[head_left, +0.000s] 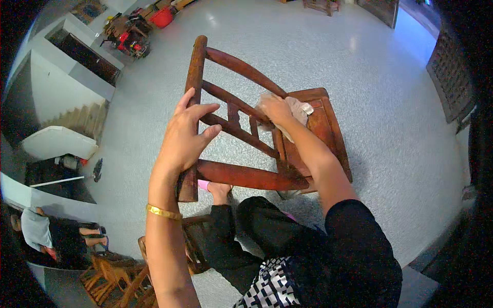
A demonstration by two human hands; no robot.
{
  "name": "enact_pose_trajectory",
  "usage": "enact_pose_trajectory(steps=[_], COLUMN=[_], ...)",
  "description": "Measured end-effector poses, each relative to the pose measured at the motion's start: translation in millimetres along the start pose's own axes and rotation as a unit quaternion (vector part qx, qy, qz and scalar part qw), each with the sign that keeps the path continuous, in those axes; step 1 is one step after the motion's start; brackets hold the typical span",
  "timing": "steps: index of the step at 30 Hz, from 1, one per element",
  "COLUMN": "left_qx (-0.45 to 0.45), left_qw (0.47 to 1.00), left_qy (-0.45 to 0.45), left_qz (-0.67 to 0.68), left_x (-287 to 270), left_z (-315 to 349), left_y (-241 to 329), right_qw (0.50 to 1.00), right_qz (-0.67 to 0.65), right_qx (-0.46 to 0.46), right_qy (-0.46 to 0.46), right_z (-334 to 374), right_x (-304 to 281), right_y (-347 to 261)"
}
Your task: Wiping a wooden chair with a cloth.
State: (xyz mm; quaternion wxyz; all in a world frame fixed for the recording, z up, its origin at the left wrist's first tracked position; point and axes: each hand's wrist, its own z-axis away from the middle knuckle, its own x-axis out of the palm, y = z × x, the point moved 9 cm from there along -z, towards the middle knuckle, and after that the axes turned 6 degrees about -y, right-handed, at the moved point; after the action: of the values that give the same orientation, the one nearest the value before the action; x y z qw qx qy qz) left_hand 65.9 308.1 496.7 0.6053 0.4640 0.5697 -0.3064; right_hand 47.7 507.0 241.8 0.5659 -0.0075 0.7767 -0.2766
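A brown wooden chair (236,177) stands in front of me, its back toward me and its seat (321,138) on the far right side. My left hand (182,133) lies against the top rail (195,64) of the backrest, fingers and thumb spread and not wrapped round it. At the lower end of the back slats (233,114), my right hand (277,110) is closed on a pale beige cloth (298,109). The cloth presses against the slats, and part of it hangs over the seat. My right fingertips are partly hidden in its folds.
Several wooden chairs (110,277) stand at the lower left, near a person (38,231). Beyond them are stairs (79,123). A red basin (162,18) and a red machine (131,43) sit at the far left. My foot (221,192) is below the chair back.
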Motion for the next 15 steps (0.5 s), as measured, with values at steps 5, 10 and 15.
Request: enact_pose_trajectory(steps=[5,10,15], left_qx=[-0.026,0.038,0.01], left_qw=[0.999,0.998,0.997], left_qy=[0.011,0.038,0.055], left_qz=[0.032,0.017,0.045], left_x=[-3,-2,4], left_z=[0,-2,-4], left_y=[-3,-11,-10], right_qw=[0.987,0.987,0.98], right_qz=[-0.085,-0.082,-0.013], right_qx=[0.101,0.125,0.145], right_qy=[-0.089,-0.052,-0.133], right_z=[46,77,127], right_x=[-35,-15,-9], right_y=[11,40,63])
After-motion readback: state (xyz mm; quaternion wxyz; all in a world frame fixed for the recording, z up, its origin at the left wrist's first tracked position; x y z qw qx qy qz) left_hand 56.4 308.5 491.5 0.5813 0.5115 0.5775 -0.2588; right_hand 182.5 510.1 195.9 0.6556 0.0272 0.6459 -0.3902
